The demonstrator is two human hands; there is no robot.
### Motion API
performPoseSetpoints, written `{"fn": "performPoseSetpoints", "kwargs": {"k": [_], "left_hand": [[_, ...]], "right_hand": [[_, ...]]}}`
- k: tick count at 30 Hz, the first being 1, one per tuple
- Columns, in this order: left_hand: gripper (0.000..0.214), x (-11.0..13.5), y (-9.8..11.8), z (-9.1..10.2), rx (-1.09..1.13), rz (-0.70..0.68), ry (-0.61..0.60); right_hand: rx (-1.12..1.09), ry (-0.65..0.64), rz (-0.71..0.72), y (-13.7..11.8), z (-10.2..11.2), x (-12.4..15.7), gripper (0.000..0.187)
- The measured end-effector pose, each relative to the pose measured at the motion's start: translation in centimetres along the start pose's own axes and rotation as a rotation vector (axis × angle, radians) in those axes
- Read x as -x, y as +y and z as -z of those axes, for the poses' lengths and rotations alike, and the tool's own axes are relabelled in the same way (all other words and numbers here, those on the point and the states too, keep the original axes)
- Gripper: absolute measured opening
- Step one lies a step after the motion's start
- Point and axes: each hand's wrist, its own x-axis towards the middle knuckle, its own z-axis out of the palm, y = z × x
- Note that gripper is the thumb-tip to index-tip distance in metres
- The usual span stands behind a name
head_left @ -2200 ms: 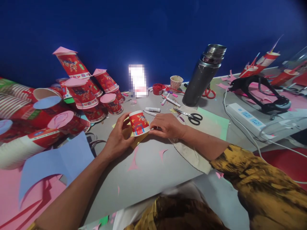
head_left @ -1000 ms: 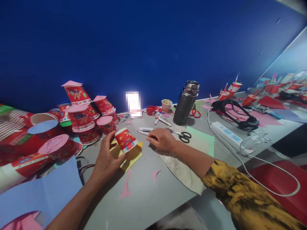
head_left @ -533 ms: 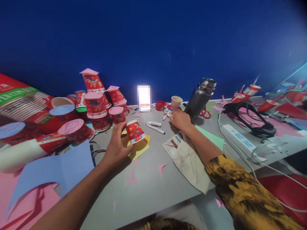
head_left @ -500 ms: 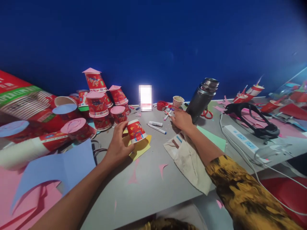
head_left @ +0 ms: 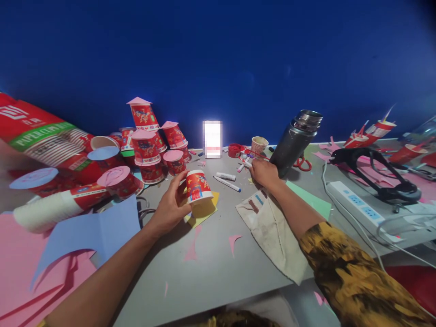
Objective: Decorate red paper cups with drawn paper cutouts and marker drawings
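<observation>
My left hand [head_left: 173, 200] grips a red printed paper cup [head_left: 199, 187], fingers behind it and thumb at its lower edge. The cup is upside down, slightly tilted, above a yellow paper sheet [head_left: 206, 215]. Bunched beside several loose markers [head_left: 244, 165] is my right hand [head_left: 265, 173], left of the dark thermos [head_left: 293, 147]. Its fingertips are partly hidden, so what they hold, if anything, does not show. Two white-bodied markers, one capped [head_left: 225, 176] and one with its tip bare [head_left: 229, 184], lie between the hands. A cream cloth pouch [head_left: 272, 231] lies under my right forearm.
Stacked red cups with pink paper tops [head_left: 146, 150] stand at left, near a cup package [head_left: 44, 134] and blue paper [head_left: 91, 231]. A bright phone-like screen [head_left: 213, 138] stands by the wall. Right are red-handled scissors [head_left: 303, 164], a black headset [head_left: 378, 177] and a power strip [head_left: 357, 204].
The view has turned slightly left, shifting everything rightward. My left hand still holds the cup, turned a little. My right hand stays by the markers.
</observation>
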Motion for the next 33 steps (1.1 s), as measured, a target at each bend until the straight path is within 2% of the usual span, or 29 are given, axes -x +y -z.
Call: {"fn": "performPoseSetpoints", "kwargs": {"k": [4,6,10,13,16,20,24,28,33], "left_hand": [[0.088,-0.1,0.2,0.2,0.069,0.017,-0.024],[0.085,-0.1,0.2,0.1,0.065,0.004,-0.020],[0.082,0.2,0.2,-0.4,-0.001,-0.028,-0.025],[0.082,0.4,0.5,-0.7,-0.002,-0.034,-0.049],[0.079,0.6,1.0,-0.7,-0.005,-0.010,-0.062],[0.079,0.9,1.6,-0.3,-0.202,0.012,-0.072],[0.082,1.1,1.9,-0.4,-0.384,-0.021,-0.052],[0.085,0.9,1.7,-0.9,-0.240,-0.020,0.050],[0.077,0.6,1.4,-1.7,-0.024,0.000,0.175]], "right_hand": [[-0.117,0.074,0.062,-0.9,1.3,1.0,0.028],[-0.244,0.070,0.122,-1.7,2.0,1.8,0.028],[-0.900,-0.014,0.242,-3.5,3.5,3.8,0.053],[-1.270,-0.002,0.240,-4.4,4.5,5.2,0.041],[-1.430,-0.026,0.222,-4.8,4.7,5.9,0.026],[-1.462,-0.129,0.204,-4.9,4.0,5.9,0.026],[-1.274,-0.137,0.248,-5.3,3.4,6.2,0.015],[-1.108,-0.088,0.337,-6.2,3.1,6.8,0.015],[-0.998,0.040,0.395,-7.3,2.2,7.5,0.015]]}}
